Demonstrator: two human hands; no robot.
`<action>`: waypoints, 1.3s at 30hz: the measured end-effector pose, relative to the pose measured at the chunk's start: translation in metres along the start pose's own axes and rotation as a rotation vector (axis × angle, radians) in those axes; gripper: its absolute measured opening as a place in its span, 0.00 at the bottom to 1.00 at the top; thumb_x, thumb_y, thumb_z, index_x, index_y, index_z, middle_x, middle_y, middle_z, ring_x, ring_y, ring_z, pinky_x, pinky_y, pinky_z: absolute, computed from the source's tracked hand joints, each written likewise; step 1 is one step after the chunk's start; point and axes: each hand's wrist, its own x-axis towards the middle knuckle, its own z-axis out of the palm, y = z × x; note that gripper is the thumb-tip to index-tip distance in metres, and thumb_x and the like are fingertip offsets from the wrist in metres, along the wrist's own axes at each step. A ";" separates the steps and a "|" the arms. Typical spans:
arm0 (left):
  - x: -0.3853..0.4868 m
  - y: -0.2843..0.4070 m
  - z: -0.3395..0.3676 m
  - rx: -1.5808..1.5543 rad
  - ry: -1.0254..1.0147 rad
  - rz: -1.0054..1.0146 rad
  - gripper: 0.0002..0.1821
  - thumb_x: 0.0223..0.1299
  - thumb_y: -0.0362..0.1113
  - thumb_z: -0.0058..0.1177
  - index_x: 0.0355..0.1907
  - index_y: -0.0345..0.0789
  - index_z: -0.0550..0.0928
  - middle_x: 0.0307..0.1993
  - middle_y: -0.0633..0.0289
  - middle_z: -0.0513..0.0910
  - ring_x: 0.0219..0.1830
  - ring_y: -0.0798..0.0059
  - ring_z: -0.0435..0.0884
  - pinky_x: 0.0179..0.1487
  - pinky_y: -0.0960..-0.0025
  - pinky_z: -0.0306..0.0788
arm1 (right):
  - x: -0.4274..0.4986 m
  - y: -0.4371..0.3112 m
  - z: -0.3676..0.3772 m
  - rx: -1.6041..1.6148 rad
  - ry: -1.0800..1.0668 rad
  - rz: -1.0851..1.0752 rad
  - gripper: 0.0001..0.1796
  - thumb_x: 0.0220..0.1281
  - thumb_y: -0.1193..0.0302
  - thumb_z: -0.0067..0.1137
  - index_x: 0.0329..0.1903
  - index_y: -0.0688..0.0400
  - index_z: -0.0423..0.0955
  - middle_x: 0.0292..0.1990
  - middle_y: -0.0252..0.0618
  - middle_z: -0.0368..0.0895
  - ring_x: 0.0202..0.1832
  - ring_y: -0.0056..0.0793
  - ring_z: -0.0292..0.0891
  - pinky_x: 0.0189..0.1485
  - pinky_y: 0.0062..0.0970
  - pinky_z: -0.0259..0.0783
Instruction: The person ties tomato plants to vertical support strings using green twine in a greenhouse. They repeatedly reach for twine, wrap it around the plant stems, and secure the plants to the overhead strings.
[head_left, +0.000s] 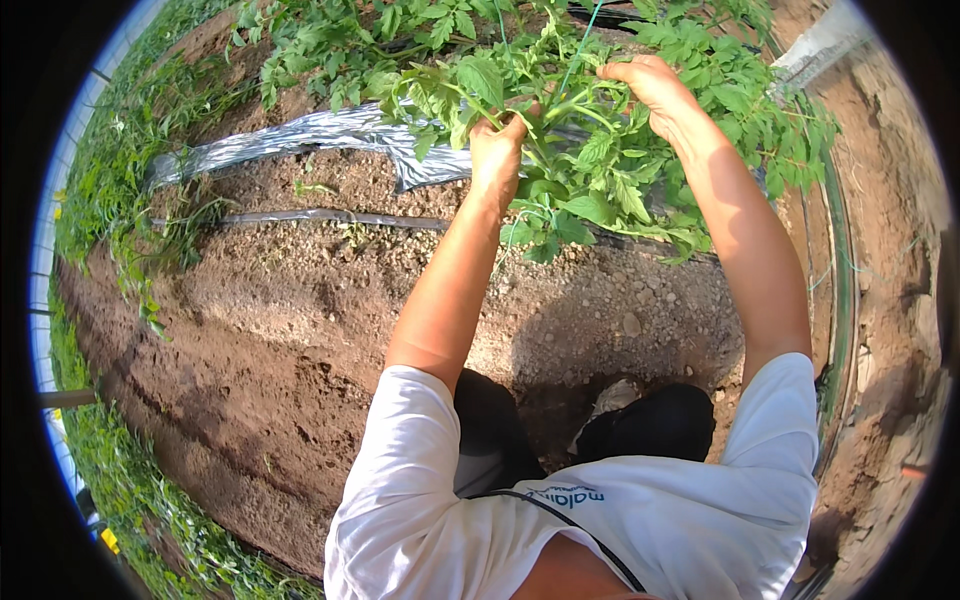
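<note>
A leafy tomato plant (592, 202) leans over the bed in front of me. My left hand (499, 142) is closed around one of its green stems (472, 97), with thumb and fingers partly covered by foliage. To the right, my right hand (660, 94) is raised among the upper leaves, thumb and forefinger close together; whether anything is pinched between them is hidden. A thin green twine (583, 46) runs down into the plant between the two hands. Another loop of twine (511, 231) hangs by the lower leaves.
Silver plastic mulch film (300, 139) lies torn along the bed, with a drip line (322, 215) nearer me on the gravelly soil (600, 300). More tomato plants (315, 52) grow behind. At right stand a whitish post (821, 49) and a green hose-like line (838, 277) along the ground.
</note>
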 end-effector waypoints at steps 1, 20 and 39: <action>0.001 -0.002 -0.004 0.015 -0.004 -0.022 0.11 0.53 0.34 0.63 0.37 0.31 0.81 0.30 0.66 0.81 0.30 0.82 0.74 0.36 0.79 0.66 | 0.003 -0.001 -0.001 0.022 -0.052 -0.014 0.14 0.50 0.66 0.65 0.29 0.62 0.71 0.27 0.34 0.67 0.35 0.25 0.63 0.43 0.33 0.62; -0.012 -0.008 -0.052 0.056 -0.009 0.054 0.22 0.55 0.26 0.57 0.53 0.24 0.71 0.46 0.52 0.80 0.48 0.72 0.78 0.54 0.73 0.70 | -0.039 -0.050 0.009 0.071 0.125 -0.467 0.15 0.63 0.76 0.48 0.53 0.60 0.68 0.35 0.33 0.79 0.37 0.20 0.74 0.35 0.21 0.72; 0.012 0.001 0.015 0.006 0.058 0.107 0.09 0.55 0.29 0.59 0.39 0.30 0.80 0.32 0.65 0.83 0.32 0.82 0.77 0.38 0.78 0.69 | 0.002 -0.119 0.029 -0.153 -0.680 -0.421 0.20 0.59 0.78 0.52 0.56 0.65 0.71 0.45 0.42 0.81 0.43 0.28 0.79 0.44 0.26 0.75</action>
